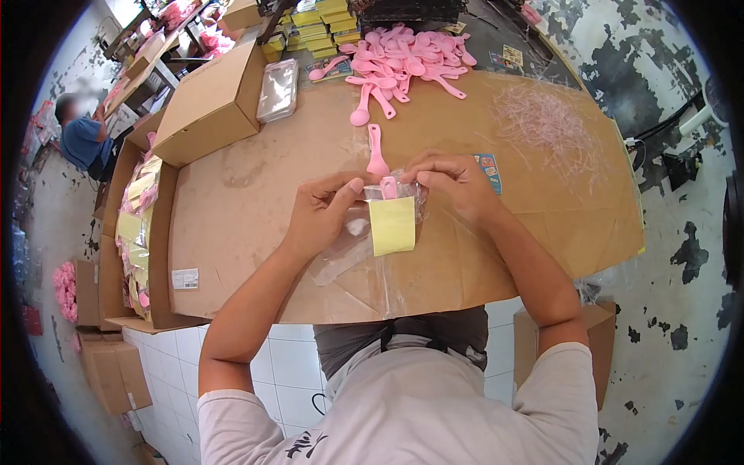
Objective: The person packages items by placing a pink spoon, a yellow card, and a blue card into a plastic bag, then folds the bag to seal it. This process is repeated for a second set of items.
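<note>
Both my hands hold a small clear plastic bag (391, 203) over the cardboard-covered table (256, 256). Inside the bag sits a yellow card (392, 225), with a pink plastic spoon (388, 187) poking in at the bag's mouth. My left hand (325, 209) pinches the bag's left top corner. My right hand (453, 182) grips the right top corner. Another pink spoon (377, 151) lies on the table just beyond my fingers. A heap of pink spoons (407, 58) lies at the far edge.
A loose clear bag (349, 248) lies under my left hand. A closed cardboard box (213, 105) stands far left, and an open box of packed bags (139, 232) hangs at the left edge. Plastic strips (546, 124) lie far right. Yellow packs (318, 27) are stacked behind. Another person (81, 139) sits far left.
</note>
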`<action>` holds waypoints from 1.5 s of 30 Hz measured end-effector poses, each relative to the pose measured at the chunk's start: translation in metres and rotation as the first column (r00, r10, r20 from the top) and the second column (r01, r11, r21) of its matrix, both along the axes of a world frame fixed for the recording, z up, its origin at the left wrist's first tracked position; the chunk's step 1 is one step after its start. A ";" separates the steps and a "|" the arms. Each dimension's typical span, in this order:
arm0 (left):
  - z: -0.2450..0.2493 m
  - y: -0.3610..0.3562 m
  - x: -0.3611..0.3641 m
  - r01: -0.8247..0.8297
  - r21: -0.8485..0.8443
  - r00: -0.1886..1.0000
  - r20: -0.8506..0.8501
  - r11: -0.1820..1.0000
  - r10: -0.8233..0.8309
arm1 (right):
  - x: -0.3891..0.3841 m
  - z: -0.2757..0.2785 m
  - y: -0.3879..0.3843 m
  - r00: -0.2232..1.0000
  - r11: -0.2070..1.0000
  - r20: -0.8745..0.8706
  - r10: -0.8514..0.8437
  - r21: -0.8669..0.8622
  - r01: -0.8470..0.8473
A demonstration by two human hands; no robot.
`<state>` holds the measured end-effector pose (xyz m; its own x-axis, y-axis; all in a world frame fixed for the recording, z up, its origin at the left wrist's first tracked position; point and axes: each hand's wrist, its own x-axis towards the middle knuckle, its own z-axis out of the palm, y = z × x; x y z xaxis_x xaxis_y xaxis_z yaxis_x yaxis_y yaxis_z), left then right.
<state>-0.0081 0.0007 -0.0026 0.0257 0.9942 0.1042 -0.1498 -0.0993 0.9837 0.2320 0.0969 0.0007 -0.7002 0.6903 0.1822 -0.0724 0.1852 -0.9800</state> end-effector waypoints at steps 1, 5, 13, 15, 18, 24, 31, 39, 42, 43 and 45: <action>0.000 0.001 0.001 0.001 -0.012 1.000 -0.016 1.000 -0.001 | -0.001 0.001 -0.001 1.000 1.000 0.019 -0.012 0.002 0.012; 0.001 0.004 0.003 -0.003 -0.075 0.999 -0.043 0.997 0.000 | -0.004 -0.003 -0.003 1.000 0.998 0.006 -0.006 -0.059 0.006; 0.009 0.001 0.005 -0.037 -0.063 0.999 0.007 0.997 0.038 | -0.004 0.007 -0.008 0.986 0.974 0.063 0.152 -0.181 -0.138; 0.020 -0.001 0.009 -0.041 -0.054 0.999 0.034 0.998 0.042 | -0.004 0.009 -0.008 0.988 0.969 0.045 0.147 -0.206 -0.135; 0.020 -0.005 -0.001 0.125 -0.034 0.979 -0.155 0.992 -0.128 | -0.002 0.007 -0.007 0.987 0.977 0.021 0.159 -0.148 -0.155; 0.028 -0.043 -0.069 -0.151 -0.047 0.947 -0.292 0.987 0.131 | 0.045 0.038 0.025 0.917 0.851 0.358 -0.178 0.523 -0.039; 0.023 -0.084 -0.143 -0.689 0.159 0.698 0.410 0.707 0.587 | 0.089 0.015 0.051 0.823 0.775 0.360 -0.440 0.616 0.145; 0.032 -0.031 -0.031 -0.123 0.018 0.722 -0.685 0.992 0.102 | 0.091 0.004 0.057 0.817 0.754 0.427 -0.388 0.657 0.015; 0.023 -0.002 -0.008 0.034 0.068 0.471 -0.881 0.997 0.044 | 0.088 0.001 0.057 0.836 0.762 0.387 -0.390 0.645 0.058; 0.019 0.005 -0.007 0.092 0.112 0.433 -0.899 0.989 0.062 | 0.087 0.002 0.057 0.839 0.769 0.377 -0.391 0.635 0.073; 0.016 0.017 -0.009 0.085 0.003 0.465 -0.884 0.996 -0.037 | 0.087 0.003 0.057 0.839 0.757 0.363 -0.405 0.648 0.085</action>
